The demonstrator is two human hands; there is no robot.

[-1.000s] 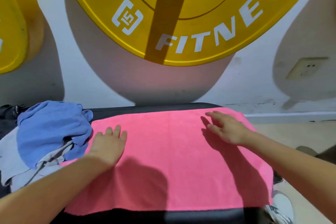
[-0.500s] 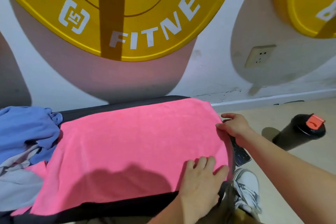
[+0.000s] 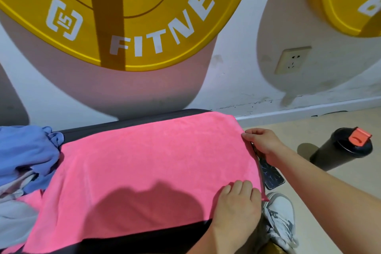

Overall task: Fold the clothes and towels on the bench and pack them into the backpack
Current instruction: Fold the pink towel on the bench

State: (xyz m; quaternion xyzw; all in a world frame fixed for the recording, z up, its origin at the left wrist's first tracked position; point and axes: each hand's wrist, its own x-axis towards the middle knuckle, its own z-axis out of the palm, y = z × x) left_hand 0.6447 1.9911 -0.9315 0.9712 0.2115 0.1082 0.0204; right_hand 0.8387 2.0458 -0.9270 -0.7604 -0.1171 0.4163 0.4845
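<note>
- right hand (image 3: pixel 266 144): grip closed on the far right corner of the pink terry towel (image 3: pixel 144 167), thumb on top and fingers curled under the edge.
- left hand (image 3: pixel 237 206): fingers bent down on top of the towel's near right corner. The thumb's underside is hidden, so I cannot tell whether this grip pinches the cloth or only presses it.
- towel: spread flat across the black padded counter (image 3: pixel 127 126). Its right end reaches the counter's end and its near edge drapes over the front.
- step in hand (my read): the first fold of the towel, with both right corners being taken.
- next move calls for: a sure pinch on both corners, lifting them together, carrying them left to meet the left edge, then smoothing flat. The corners should be kept level so the fold lands square.
- watch: the towel's left end touches the clothes heap and may need freeing first.
- crumpled blue cotton garment (image 3: pixel 26 150) and pale grey garment (image 3: pixel 14 218): heaped at the counter's left, unfolded.
- backpack: not in view, and nothing seen packed (so early in the task, by my judgement).
- floor at right: black cylindrical bottle with orange flip cap (image 3: pixel 340 150), white sneaker (image 3: pixel 280 216), and a dark patterned flat slab (image 3: pixel 271 175) just beside the counter's end (phone? unsure).
</note>
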